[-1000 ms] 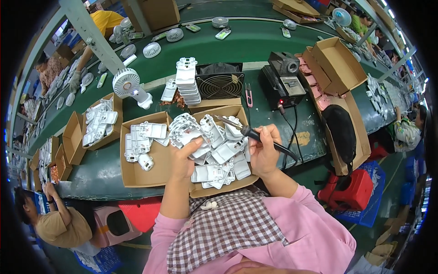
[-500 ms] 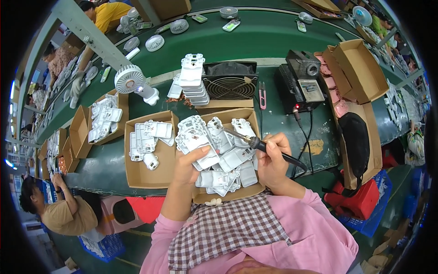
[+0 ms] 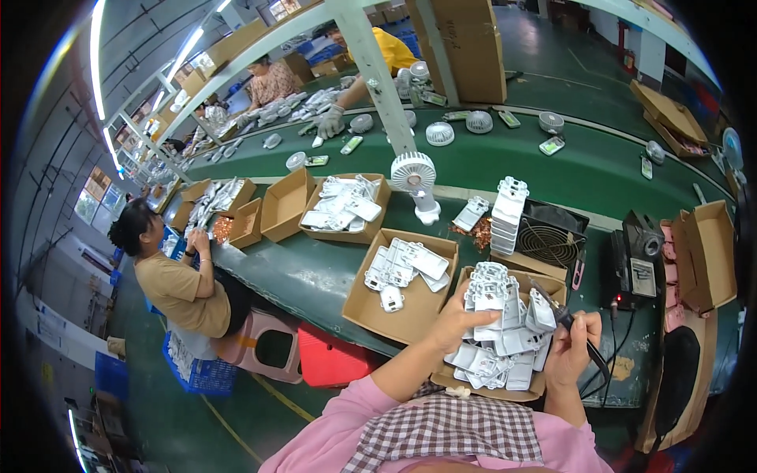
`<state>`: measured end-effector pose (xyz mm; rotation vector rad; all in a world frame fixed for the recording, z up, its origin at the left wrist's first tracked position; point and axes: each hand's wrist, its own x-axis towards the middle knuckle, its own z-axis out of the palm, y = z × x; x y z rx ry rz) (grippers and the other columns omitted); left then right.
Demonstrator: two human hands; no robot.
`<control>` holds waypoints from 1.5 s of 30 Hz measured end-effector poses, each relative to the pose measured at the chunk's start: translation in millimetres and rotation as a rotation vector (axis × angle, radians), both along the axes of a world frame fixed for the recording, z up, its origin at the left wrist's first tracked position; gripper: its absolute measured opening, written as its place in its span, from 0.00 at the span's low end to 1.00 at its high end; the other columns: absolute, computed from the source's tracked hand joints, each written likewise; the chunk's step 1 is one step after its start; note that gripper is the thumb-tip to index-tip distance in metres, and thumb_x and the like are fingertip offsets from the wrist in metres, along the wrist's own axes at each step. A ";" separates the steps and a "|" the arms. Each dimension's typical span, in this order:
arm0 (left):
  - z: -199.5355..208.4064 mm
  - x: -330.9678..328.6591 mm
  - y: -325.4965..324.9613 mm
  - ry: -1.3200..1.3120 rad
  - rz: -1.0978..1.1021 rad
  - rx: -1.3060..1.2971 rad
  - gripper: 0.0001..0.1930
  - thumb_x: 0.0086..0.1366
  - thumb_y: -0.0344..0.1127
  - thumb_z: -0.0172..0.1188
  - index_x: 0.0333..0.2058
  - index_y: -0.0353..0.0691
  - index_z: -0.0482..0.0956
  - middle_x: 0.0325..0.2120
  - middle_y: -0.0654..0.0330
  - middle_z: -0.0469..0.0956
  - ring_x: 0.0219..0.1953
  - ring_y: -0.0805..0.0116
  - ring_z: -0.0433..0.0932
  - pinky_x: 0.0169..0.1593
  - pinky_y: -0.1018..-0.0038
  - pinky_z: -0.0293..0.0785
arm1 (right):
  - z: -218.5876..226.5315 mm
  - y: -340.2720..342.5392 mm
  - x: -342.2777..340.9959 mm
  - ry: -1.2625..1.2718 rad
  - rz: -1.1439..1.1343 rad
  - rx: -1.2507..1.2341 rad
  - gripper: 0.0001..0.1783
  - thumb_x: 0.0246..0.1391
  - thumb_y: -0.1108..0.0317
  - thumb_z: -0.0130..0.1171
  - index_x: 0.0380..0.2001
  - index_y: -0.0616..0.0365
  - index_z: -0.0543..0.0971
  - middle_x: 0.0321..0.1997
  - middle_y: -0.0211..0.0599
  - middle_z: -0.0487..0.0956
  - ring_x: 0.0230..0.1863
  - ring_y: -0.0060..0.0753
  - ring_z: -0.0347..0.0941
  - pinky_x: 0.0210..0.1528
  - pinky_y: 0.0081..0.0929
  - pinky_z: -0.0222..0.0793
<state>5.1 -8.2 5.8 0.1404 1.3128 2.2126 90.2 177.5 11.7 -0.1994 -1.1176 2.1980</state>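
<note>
My left hand (image 3: 459,322) is closed on a small stack of white plastic casings (image 3: 487,290), tilted over a cardboard box (image 3: 538,386). More loose white casings (image 3: 505,364) fill that box below. In my right hand (image 3: 574,347) is a soldering iron (image 3: 564,317) with a black handle, held like a pen. Its metal tip points up and left, near a white casing (image 3: 541,311) beside the held stack; whether it touches is too small to tell.
A second box (image 3: 359,303) of casings sits to the left. Behind stand a casing stack (image 3: 507,217), a black fan (image 3: 552,236) and a small white fan (image 3: 414,173). At right are the soldering station (image 3: 637,256) and its cord. A co-worker (image 3: 177,276) sits far left.
The view has swung left, so the bench and both hands sit further right in the picture. My left hand still grips the casings, and my right hand still holds the soldering iron.
</note>
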 end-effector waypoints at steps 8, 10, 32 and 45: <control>-11.1 0.3 0.8 0.049 0.078 -0.032 0.39 0.53 0.27 0.68 0.60 0.32 0.55 0.48 0.55 0.73 0.49 0.68 0.74 0.55 0.71 0.69 | -5.9 -6.3 7.0 0.028 0.016 0.088 0.11 0.58 0.71 0.55 0.27 0.55 0.63 0.20 0.27 0.64 0.16 0.13 0.56 0.17 0.11 0.50; -12.6 0.3 1.4 0.073 0.082 -0.044 0.40 0.52 0.27 0.68 0.60 0.31 0.55 0.48 0.56 0.73 0.50 0.68 0.73 0.54 0.72 0.70 | -8.3 -7.9 8.6 0.042 0.008 0.100 0.11 0.58 0.71 0.55 0.27 0.56 0.63 0.21 0.28 0.64 0.16 0.13 0.56 0.18 0.11 0.51; -7.1 2.5 6.3 0.191 0.193 -0.174 0.30 0.54 0.24 0.66 0.54 0.31 0.63 0.43 0.57 0.76 0.43 0.71 0.76 0.47 0.75 0.74 | -10.1 -14.9 20.2 -0.081 0.074 0.373 0.07 0.57 0.74 0.58 0.29 0.59 0.70 0.27 0.29 0.74 0.24 0.11 0.65 0.27 0.14 0.62; -13.7 1.1 3.2 0.255 0.171 -0.219 0.32 0.54 0.26 0.66 0.56 0.30 0.62 0.45 0.55 0.75 0.45 0.71 0.75 0.49 0.73 0.72 | -6.0 -18.9 12.5 -0.157 0.045 0.470 0.08 0.57 0.74 0.58 0.26 0.59 0.69 0.22 0.26 0.73 0.20 0.10 0.64 0.21 0.13 0.59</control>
